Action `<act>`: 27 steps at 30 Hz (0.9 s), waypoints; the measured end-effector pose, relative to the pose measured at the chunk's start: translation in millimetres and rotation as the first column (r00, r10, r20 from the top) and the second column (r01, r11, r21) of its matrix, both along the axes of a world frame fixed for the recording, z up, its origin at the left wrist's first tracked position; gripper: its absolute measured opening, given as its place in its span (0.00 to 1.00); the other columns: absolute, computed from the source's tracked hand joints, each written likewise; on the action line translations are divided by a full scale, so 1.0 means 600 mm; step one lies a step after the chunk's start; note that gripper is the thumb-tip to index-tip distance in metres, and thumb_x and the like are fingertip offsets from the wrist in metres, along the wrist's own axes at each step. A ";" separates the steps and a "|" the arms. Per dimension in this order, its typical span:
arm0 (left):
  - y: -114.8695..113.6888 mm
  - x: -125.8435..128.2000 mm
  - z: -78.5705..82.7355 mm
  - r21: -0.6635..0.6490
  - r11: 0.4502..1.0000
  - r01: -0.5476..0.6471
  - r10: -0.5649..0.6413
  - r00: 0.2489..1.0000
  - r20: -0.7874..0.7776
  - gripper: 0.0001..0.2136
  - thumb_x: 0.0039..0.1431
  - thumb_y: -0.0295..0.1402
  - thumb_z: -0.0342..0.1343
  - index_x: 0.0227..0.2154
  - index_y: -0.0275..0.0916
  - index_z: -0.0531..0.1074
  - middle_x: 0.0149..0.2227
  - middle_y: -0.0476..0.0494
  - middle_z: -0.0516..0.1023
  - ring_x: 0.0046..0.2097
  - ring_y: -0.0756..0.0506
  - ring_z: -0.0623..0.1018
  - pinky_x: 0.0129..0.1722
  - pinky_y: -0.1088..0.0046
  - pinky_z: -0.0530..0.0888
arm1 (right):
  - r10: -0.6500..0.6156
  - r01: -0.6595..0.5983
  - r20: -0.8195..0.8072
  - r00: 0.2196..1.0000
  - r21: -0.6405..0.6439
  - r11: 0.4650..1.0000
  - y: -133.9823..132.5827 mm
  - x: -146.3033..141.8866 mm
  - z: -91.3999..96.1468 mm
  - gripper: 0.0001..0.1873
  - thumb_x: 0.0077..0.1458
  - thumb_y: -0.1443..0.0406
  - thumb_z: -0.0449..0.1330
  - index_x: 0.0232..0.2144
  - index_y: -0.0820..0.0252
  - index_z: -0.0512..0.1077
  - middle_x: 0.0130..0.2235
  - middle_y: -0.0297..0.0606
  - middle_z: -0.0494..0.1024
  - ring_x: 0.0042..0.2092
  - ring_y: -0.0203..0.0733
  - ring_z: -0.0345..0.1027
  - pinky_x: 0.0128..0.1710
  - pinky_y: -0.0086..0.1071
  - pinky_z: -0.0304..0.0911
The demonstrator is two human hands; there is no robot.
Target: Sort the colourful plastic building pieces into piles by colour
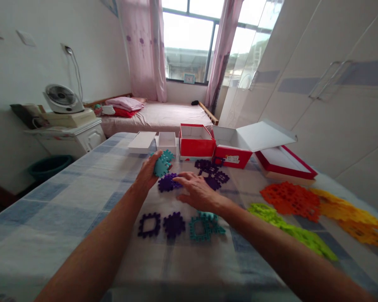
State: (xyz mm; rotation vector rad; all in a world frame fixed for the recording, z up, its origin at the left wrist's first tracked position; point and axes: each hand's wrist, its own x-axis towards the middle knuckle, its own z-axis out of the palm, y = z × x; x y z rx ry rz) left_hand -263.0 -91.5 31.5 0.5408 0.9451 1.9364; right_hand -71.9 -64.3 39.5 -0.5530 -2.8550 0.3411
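My left hand (pixel 148 174) is closed around several teal notched-edge interlocking tiles (pixel 163 163), held above the cloth. Just below them lie dark purple interlocking tiles (pixel 167 183). My right hand (pixel 193 188) reaches over these from the right, its fingertips at their edge and its thumb apart from the fingers. Behind that hand spreads a loose group of purple tiles (pixel 222 177). Closer to me, a purple frame tile (pixel 149 225) and a solid purple tile (pixel 174 225) lie side by side. Teal tiles (pixel 199 229), one a square frame, rest to their right.
Along the far side stand a small white box (pixel 167 141), a red box (pixel 197 147), an open-lidded red box (pixel 231 157) and a red-rimmed tray (pixel 286 163). Orange (pixel 291 200), lime green (pixel 294 230) and yellow tiles (pixel 349 212) lie at right on the checked tablecloth (pixel 82 201).
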 end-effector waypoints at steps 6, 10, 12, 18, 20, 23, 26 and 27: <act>-0.004 -0.023 0.002 0.059 0.989 -0.136 0.137 0.991 -0.005 0.07 0.51 0.34 0.60 0.31 0.36 0.69 0.28 0.50 0.76 0.25 0.52 0.76 0.27 0.74 0.78 | 0.191 -0.193 0.031 0.981 0.234 0.953 0.009 -0.104 -0.043 0.21 0.57 0.58 0.52 0.53 0.51 0.61 0.59 0.40 0.58 0.60 0.52 0.45 0.53 0.53 0.50; -0.003 -0.020 -0.006 0.070 0.987 -0.144 0.147 0.988 -0.047 0.09 0.49 0.33 0.62 0.32 0.36 0.69 0.28 0.50 0.77 0.26 0.51 0.77 0.28 0.74 0.78 | 0.162 -0.185 0.100 0.982 0.286 0.940 0.045 -0.085 -0.049 0.14 0.59 0.62 0.49 0.47 0.55 0.66 0.53 0.42 0.65 0.59 0.47 0.47 0.55 0.49 0.47; 0.000 -0.016 -0.010 0.066 0.990 -0.123 0.127 0.989 -0.071 0.11 0.48 0.34 0.63 0.33 0.36 0.69 0.29 0.48 0.77 0.26 0.51 0.77 0.29 0.73 0.78 | 0.024 -0.058 0.110 0.994 0.315 0.947 0.067 -0.057 -0.040 0.14 0.59 0.67 0.49 0.46 0.58 0.67 0.55 0.45 0.64 0.60 0.48 0.45 0.56 0.49 0.44; 0.004 -0.006 -0.009 0.042 0.991 -0.128 0.131 0.989 -0.064 0.12 0.46 0.33 0.64 0.32 0.36 0.70 0.26 0.50 0.76 0.25 0.51 0.76 0.27 0.76 0.76 | -0.006 0.000 0.079 0.997 0.069 0.998 0.035 0.010 0.000 0.24 0.55 0.61 0.55 0.54 0.60 0.61 0.57 0.48 0.61 0.57 0.49 0.54 0.52 0.45 0.52; 0.004 -0.005 -0.008 0.032 0.990 -0.134 0.136 0.989 -0.060 0.12 0.46 0.33 0.64 0.32 0.36 0.70 0.26 0.50 0.76 0.24 0.51 0.76 0.26 0.76 0.76 | 0.226 -0.220 0.099 0.969 -0.074 0.973 -0.012 0.016 0.003 0.33 0.51 0.53 0.58 0.58 0.55 0.56 0.58 0.46 0.59 0.57 0.49 0.54 0.52 0.44 0.53; 0.003 -0.006 -0.009 0.026 0.990 -0.136 0.137 0.989 -0.054 0.12 0.46 0.33 0.64 0.33 0.36 0.70 0.27 0.49 0.76 0.25 0.51 0.77 0.27 0.75 0.77 | 0.463 -0.459 0.087 0.882 -0.068 0.886 -0.078 0.008 -0.005 0.36 0.50 0.50 0.58 0.59 0.50 0.54 0.60 0.43 0.56 0.58 0.50 0.52 0.53 0.43 0.51; 0.003 -0.011 -0.013 0.064 0.992 -0.113 0.117 0.991 -0.069 0.12 0.46 0.33 0.64 0.33 0.36 0.71 0.29 0.48 0.77 0.28 0.50 0.77 0.29 0.74 0.77 | 0.543 -0.548 0.083 0.836 0.062 0.834 -0.106 -0.017 -0.019 0.27 0.54 0.53 0.55 0.55 0.51 0.60 0.59 0.40 0.60 0.56 0.46 0.53 0.52 0.41 0.50; 0.003 -0.013 -0.014 0.076 0.992 -0.104 0.109 0.991 -0.075 0.12 0.46 0.33 0.64 0.33 0.36 0.71 0.30 0.48 0.77 0.28 0.50 0.78 0.30 0.74 0.78 | 0.549 -0.555 0.086 0.832 0.095 0.826 -0.104 -0.026 -0.024 0.23 0.55 0.55 0.54 0.53 0.50 0.62 0.57 0.38 0.61 0.55 0.45 0.54 0.51 0.40 0.51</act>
